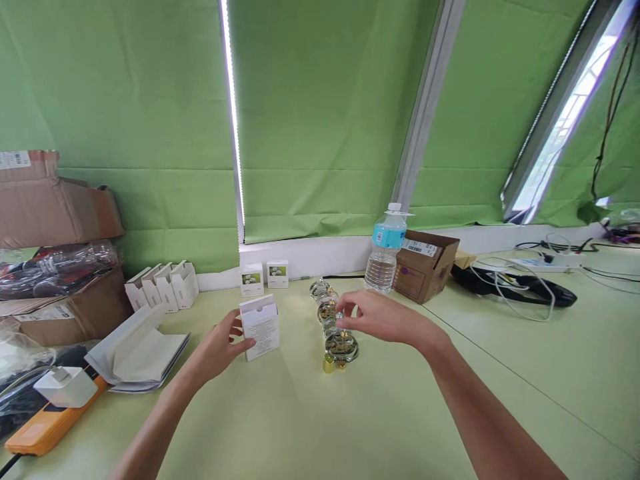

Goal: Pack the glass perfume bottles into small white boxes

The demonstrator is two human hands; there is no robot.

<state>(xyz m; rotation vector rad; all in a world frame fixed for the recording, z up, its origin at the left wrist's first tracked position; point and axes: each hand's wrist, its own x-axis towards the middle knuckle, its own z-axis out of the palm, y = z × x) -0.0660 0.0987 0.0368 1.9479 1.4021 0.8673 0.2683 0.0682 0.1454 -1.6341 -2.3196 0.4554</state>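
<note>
My left hand (227, 340) grips a small white carton (261, 327) by its left side, thumb on the printed front and fingers at its edge. The carton stands upright, its top flap raised. My right hand (373, 317) is over a row of small ornate glass bottles (341, 345) with gold and silver parts. Its thumb and fingertips are pinched on one small glass bottle (340, 319), mostly covered by the fingers. At the near end of the row is a shiny gold cap (328, 363).
Against the wall stand two small white cartons with green pictures (251, 280). Several open white cartons (167, 287) lean together at left, behind folded white paper (145, 357). An orange power strip (55, 417) is nearer. A water bottle (385, 253), cardboard box (423, 267) and cables (525, 287) are at right.
</note>
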